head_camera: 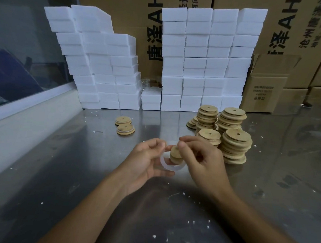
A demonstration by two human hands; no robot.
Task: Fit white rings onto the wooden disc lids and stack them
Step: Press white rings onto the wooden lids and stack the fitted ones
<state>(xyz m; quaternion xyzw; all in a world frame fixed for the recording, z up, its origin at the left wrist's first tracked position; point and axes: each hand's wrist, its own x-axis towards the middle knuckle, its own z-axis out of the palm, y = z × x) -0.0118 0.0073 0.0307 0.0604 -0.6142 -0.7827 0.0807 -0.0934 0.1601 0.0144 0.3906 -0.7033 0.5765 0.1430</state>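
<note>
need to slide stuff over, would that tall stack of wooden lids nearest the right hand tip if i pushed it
Probably. The nearest stack of wooden lids is tall, and its discs already sit offset, so the column leans unevenly. The metal table looks smooth and shiny, so a low push might slide the base, but a push higher up would likely shear off the top lids. It also stands close against the neighbouring stack.

1. You have two hands: left hand (147, 157), right hand (204, 160).
2. You hold one wooden disc (175, 155) and one white ring (169, 166).
3. Two finished lids (125, 129) lie apart.
4. Four tall stacks of discs (235, 146) stand at right.
</note>
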